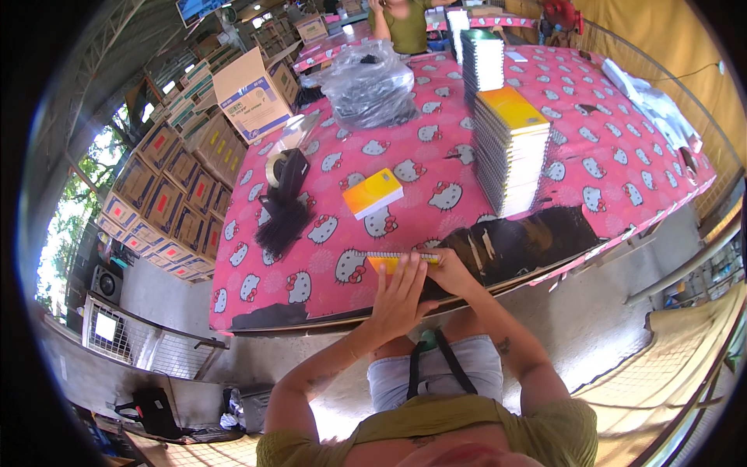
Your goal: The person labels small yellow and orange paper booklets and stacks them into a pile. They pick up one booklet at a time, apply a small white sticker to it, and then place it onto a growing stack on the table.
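A small yellow-orange spiral notebook [380, 261] is at the table's near edge, its wire binding along the far side. My left hand [401, 294] lies over its cover, fingers stretched out straight and thumb apart. The notebook's right end is pinched by my right hand [450, 272], whose fingertips are partly hidden. Just beyond is a yellow pad of pages [373, 193] with no wire visible on it. To the right stands a tall stack of wire-bound notebooks [511, 148] with a yellow cover on top. Left of the pad lies a bundle of black binding wires [282, 227].
A black tape dispenser [289, 173] sits beside the wires. Behind are a clear plastic bag of dark items [368, 86], an open carton [253, 97] and another notebook stack [484, 62]. Boxes [159, 198] are piled left of the pink-covered table [428, 159]. Another person [406, 27] is across it.
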Demonstrator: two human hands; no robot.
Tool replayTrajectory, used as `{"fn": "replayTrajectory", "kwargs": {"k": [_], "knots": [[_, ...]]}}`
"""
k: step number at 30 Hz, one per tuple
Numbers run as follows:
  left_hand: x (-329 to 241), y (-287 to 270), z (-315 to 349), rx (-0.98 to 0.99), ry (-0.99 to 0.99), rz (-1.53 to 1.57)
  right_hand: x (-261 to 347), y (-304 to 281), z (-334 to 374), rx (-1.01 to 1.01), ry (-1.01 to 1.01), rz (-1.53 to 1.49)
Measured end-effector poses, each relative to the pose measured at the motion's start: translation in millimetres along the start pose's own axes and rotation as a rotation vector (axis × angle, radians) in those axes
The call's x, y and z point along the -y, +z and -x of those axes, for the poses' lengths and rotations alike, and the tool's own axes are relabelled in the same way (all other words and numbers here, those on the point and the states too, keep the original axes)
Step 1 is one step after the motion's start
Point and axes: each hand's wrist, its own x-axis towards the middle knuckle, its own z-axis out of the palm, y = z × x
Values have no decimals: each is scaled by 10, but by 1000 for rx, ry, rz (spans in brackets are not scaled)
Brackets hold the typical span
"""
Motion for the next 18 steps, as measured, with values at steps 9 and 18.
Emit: {"fn": "replayTrajectory", "kwargs": {"k": [9, 18], "knots": [[109, -163, -321, -137, -49, -26, 23, -48, -16, 92, 224, -128], [297, -210, -528, -206, -28, 160, 481, -451, 6, 77, 108, -33]]}}
